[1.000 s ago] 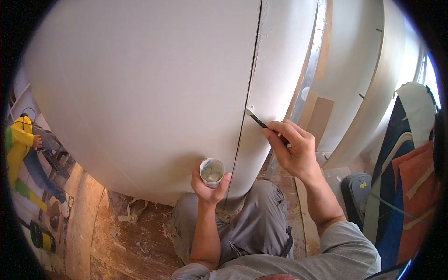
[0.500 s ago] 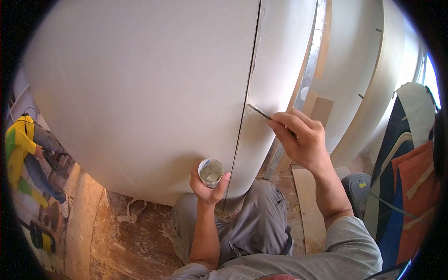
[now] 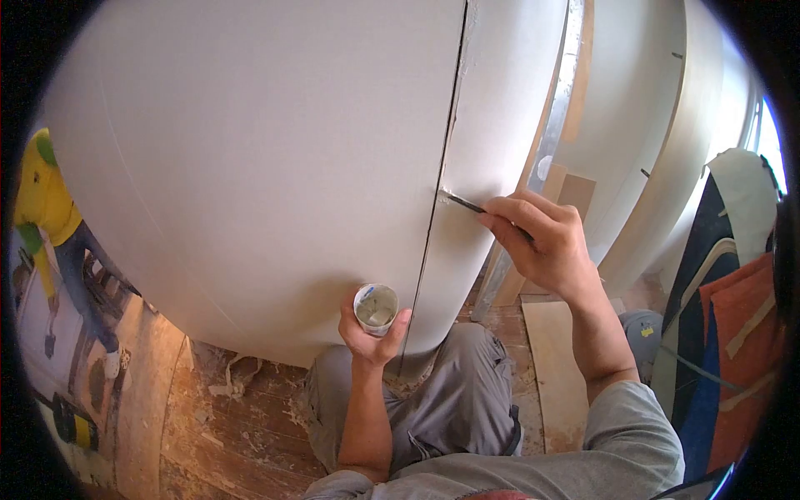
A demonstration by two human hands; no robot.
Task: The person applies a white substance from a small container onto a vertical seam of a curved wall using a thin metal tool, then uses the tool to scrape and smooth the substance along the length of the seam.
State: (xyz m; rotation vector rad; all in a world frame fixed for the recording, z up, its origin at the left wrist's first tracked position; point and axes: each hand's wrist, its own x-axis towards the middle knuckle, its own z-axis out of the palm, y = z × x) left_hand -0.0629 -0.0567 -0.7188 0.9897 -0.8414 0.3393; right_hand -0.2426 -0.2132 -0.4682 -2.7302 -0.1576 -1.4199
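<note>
In the head view, my left hand [image 3: 372,343] is wrapped around a small cup [image 3: 359,314] that holds an off-white paste [image 3: 378,306]. The cup is upright, just in front of a large curved pale panel [image 3: 283,167]. My right hand [image 3: 537,237] pinches a thin dark brush-like tool [image 3: 467,203]. Whitish material coats its tip, which touches the surface just right of a dark vertical seam [image 3: 435,200]. Ragged pale smears run along the upper seam. My fingers partly hide the handle.
A metal strip [image 3: 557,117] and wooden boards [image 3: 575,196] stand right of the panel. Farther right lean dark and orange sheets [image 3: 737,367]. Scraps litter the wooden floor [image 3: 225,433]. Another person in a yellow top [image 3: 50,200] is at the far left.
The tool's tip has shifted slightly down, and more whitish material shows on it. My left hand and the cup stay put. The other person has moved and now stands more upright.
</note>
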